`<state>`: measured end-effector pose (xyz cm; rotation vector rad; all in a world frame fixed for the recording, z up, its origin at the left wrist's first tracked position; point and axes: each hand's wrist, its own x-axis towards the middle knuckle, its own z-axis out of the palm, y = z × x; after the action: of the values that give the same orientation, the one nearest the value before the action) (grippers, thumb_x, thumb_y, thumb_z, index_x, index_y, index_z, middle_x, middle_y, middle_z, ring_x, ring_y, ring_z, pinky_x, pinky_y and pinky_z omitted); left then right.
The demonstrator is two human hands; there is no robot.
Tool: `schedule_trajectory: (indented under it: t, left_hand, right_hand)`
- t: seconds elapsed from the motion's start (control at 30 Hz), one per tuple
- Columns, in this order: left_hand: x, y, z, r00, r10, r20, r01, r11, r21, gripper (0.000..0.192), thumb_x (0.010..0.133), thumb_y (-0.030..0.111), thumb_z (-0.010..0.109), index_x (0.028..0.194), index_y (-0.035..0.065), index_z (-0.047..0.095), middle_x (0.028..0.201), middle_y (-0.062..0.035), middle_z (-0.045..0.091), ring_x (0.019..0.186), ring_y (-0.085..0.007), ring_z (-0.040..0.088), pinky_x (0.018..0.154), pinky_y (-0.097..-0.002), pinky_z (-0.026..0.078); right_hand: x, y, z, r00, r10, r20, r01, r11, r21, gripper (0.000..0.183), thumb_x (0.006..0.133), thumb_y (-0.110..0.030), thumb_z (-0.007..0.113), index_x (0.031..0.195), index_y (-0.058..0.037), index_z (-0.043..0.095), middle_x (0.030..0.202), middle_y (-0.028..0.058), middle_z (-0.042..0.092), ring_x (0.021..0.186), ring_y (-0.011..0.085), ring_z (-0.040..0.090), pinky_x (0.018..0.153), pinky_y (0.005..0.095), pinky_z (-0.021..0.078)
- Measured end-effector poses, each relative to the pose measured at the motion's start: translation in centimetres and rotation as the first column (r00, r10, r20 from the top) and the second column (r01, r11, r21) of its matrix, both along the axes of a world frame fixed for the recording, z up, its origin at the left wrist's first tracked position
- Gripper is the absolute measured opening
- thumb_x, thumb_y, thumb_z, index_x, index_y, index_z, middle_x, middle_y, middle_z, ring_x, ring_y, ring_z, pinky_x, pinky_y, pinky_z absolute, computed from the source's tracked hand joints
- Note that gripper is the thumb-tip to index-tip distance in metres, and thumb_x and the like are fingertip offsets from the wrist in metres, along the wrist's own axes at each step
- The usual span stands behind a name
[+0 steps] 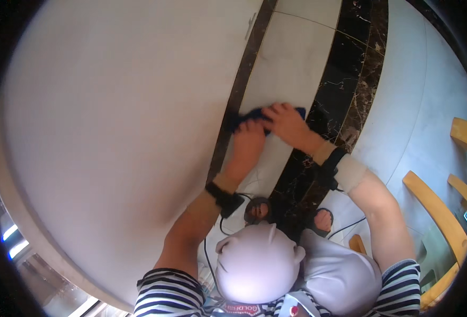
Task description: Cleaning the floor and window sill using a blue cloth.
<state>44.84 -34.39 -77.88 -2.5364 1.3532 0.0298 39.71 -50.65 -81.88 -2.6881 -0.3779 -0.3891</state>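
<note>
A bunched dark blue cloth (252, 115) lies across a white tile strip (289, 59) on the floor, below me. My left hand (250, 144) has its fingers curled on the near edge of the cloth, close to the dark baseboard strip (243, 75). Over the cloth's right part, my right hand (288, 125) presses with bent fingers, and its fingertips reach the far edge. The two hands almost touch. Both are slightly blurred, and they hide the cloth's middle. Each wrist wears a black strapped device, the left one (225, 201) and the right one (332, 168).
A plain pale wall (118, 111) rises at the left. Black and brown marble bands (342, 75) run beside the white strip. Wooden chair parts (435, 210) stand at the right. Thin black cables (346, 228) hang near my sandalled feet (259, 210) and grey-clad knees (340, 273).
</note>
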Motion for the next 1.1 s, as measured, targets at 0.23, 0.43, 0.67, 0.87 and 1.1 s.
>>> schedule_trajectory:
  t: [0.23,0.43,0.67,0.87,1.1]
  left_hand:
    - [-10.0,5.2,0.6,0.931,0.041,-0.364,-0.009,0.996,0.088,0.019,0.080,0.010,0.058,0.096,0.0000,0.059,0.089,-0.0136,0.059,0.081,-0.0273,0.062,0.059,-0.0346,0.055]
    - [-14.6,0.1,-0.4,0.742,-0.315,-0.592,0.272,0.948,-0.164,0.019,0.080,0.012,0.056,0.094,0.0006,0.060,0.083,-0.0125,0.060,0.079,-0.0278,0.062,0.061,-0.0357,0.053]
    - [-1.0,-10.5,2.9,0.968,-0.053,-0.246,-0.038,0.935,-0.353,0.013,0.083,0.009,0.055,0.095,0.0046,0.058,0.088,-0.0121,0.061,0.079,-0.0278,0.062,0.064,-0.0400,0.053]
    - [8.0,-13.8,-2.0,0.992,-0.102,0.080,0.125,0.917,-0.380,0.025,0.082,0.011,0.057,0.105,0.0017,0.059,0.098,-0.0116,0.057,0.088,-0.0303,0.058,0.068,-0.0400,0.051]
    - [-10.1,-7.8,-1.7,0.887,-0.418,-0.195,0.325,0.867,-0.378,0.024,0.078,0.018,0.057,0.097,0.0032,0.063,0.094,-0.0102,0.052,0.087,-0.0253,0.053,0.063,-0.0336,0.047]
  right_hand:
    - [-7.3,0.9,1.7,0.904,0.400,-0.149,-0.386,0.915,0.116,0.032,0.079,-0.018,0.057,0.110,-0.0196,0.067,0.120,0.0027,0.056,0.115,0.0228,0.051,0.096,0.0385,0.0406]
    - [-15.3,-5.4,4.6,0.760,0.419,-0.497,-0.436,0.895,0.087,0.036,0.075,-0.015,0.062,0.110,-0.0206,0.068,0.118,0.0027,0.059,0.112,0.0252,0.053,0.093,0.0404,0.0432]
    - [-2.7,-14.3,8.6,0.981,0.042,-0.190,-0.074,0.983,-0.168,0.033,0.083,-0.008,0.053,0.110,-0.0208,0.068,0.118,0.0059,0.059,0.110,0.0266,0.054,0.090,0.0412,0.0440]
    - [7.0,-16.3,3.3,0.977,-0.115,-0.179,0.072,0.970,-0.233,0.033,0.084,-0.008,0.053,0.113,-0.0174,0.066,0.118,0.0078,0.059,0.107,0.0272,0.056,0.092,0.0393,0.0449]
    - [-14.5,-11.0,4.3,0.941,-0.081,-0.329,0.071,0.997,-0.041,0.034,0.083,-0.010,0.052,0.114,-0.0129,0.064,0.115,0.0089,0.060,0.105,0.0287,0.055,0.088,0.0403,0.0462]
